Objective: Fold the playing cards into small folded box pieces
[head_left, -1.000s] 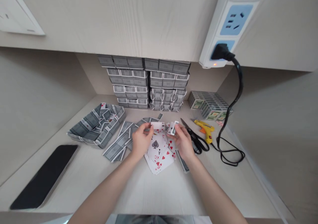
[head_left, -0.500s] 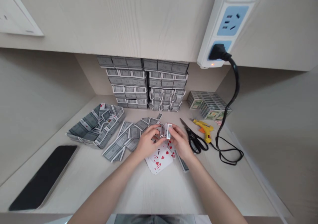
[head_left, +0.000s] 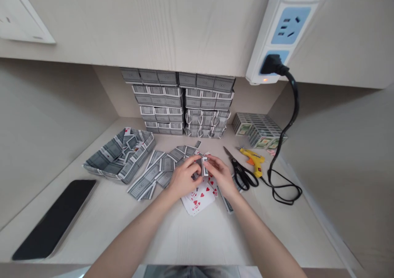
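Note:
Between my two hands is a small folded playing card (head_left: 205, 167), raised above the desk. My left hand (head_left: 185, 178) grips its left side with bent fingers. On the other side, my right hand (head_left: 222, 177) pinches it between thumb and fingers. Face-up playing cards (head_left: 200, 201), hearts among them, lie in a pile just below the hands. To the left, grey-backed cards (head_left: 147, 178), some of them folded, spread over the desk. Part of the folded card is hidden by my fingers.
A tray made of cards (head_left: 135, 167) holds loose pieces at left, behind a black phone (head_left: 55, 218). Stacked card boxes (head_left: 161, 101) stand at the back. Scissors (head_left: 241, 173), a yellow glue gun (head_left: 254, 159) with its cord, and small card-built blocks (head_left: 261, 130) are at right. A power strip (head_left: 281, 35) hangs above.
The folded card has turned and looks more closed up between my hands. My fingers have drawn closer together around it. Everything else on the desk stays in place.

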Tool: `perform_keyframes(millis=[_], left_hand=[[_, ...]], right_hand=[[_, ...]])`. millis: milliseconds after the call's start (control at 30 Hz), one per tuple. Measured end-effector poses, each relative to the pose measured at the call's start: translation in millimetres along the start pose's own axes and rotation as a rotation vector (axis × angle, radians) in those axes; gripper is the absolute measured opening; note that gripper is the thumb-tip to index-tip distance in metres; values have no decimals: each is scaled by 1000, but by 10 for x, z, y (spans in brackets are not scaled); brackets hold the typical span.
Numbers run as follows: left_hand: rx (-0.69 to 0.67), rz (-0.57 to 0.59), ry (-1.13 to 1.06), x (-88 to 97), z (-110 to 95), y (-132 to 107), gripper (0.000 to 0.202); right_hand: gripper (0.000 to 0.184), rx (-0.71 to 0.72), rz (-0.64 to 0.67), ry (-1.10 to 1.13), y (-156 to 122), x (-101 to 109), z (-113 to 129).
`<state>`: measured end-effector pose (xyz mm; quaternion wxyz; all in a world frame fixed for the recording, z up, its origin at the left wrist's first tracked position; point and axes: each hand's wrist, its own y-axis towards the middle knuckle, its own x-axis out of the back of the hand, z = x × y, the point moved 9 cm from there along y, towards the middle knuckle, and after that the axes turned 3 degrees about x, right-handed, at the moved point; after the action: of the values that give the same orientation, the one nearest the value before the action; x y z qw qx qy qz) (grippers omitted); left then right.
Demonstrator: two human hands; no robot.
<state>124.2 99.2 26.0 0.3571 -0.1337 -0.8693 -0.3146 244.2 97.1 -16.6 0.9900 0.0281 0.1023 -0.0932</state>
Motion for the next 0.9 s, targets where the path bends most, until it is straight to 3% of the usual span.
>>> perform_keyframes(millis=[667, 900], left_hand=[[11, 17, 66, -66, 49, -11, 7], [-6, -8, 35, -28, 9, -14, 7]], right_hand=[[43, 28, 20, -115, 20, -2, -64], [40, -8, 81, -50, -1, -68, -57]])
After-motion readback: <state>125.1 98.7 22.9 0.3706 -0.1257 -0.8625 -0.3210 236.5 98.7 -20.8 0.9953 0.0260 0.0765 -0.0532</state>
